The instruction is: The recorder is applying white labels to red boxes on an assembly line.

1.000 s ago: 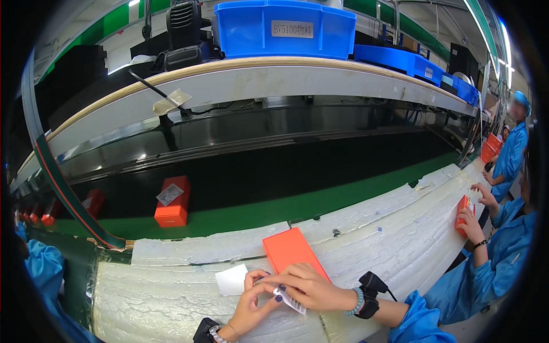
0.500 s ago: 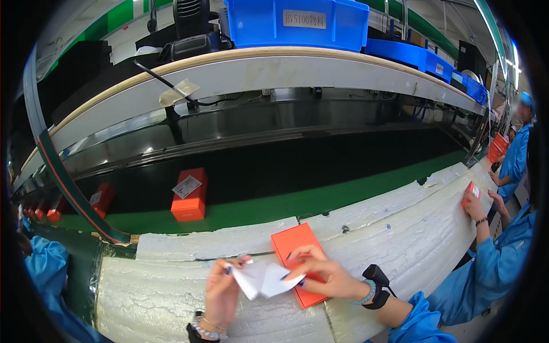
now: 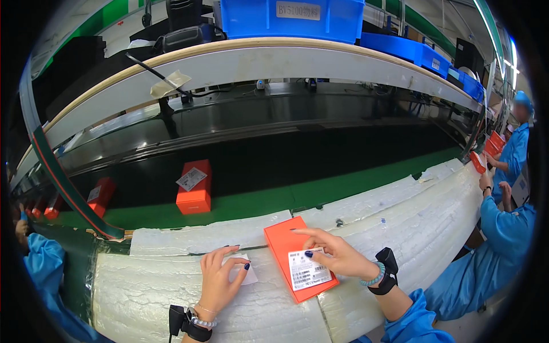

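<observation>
A flat orange-red box lies on the padded work surface, slightly turned. On its near half is a white printed label. My right hand is over the box, index finger stretched out and thumb tip at the label's upper edge. To the left, my left hand rests low over the surface with fingers apart. A small white paper shows beside its thumb, partly hidden by the hand.
Beyond the padding runs a dark conveyor belt carrying orange boxes, one labelled box closest. A shelf with blue bins spans above. Co-workers in blue sit at right and left.
The white paper between my hands has come apart: a printed label now lies on the box, a smaller white piece under my left hand. The right co-worker has lifted an orange box farther away.
</observation>
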Tool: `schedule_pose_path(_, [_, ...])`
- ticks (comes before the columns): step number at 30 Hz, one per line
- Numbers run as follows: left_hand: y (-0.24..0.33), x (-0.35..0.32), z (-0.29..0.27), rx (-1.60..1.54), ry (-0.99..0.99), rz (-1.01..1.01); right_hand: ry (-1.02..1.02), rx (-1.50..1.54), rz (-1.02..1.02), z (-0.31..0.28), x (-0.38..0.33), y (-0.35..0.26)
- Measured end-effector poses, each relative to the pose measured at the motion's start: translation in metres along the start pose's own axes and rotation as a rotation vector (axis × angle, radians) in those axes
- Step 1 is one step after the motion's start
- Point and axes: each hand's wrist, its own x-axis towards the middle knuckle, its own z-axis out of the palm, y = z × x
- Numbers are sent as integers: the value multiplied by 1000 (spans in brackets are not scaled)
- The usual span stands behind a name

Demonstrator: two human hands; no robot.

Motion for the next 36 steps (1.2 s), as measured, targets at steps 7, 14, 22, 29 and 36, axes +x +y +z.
schedule_pose_path(7, [30,-12,-4,18,-78,288,-40,-245,38,12,2,0])
schedule_pose_path(14, [32,-23,5,56,-154,516,-12,-299,22,16,0,5])
schedule_pose_path(22, [33,-24,9,22,-206,539,-4,-314,32,17,0,5])
schedule_pose_path(29, [32,-21,13,-26,-179,517,50,-428,-135,24,0,12])
schedule_pose_path(36, [31,-19,9,-20,9,392,244,-1370,-326,66,-12,-1])
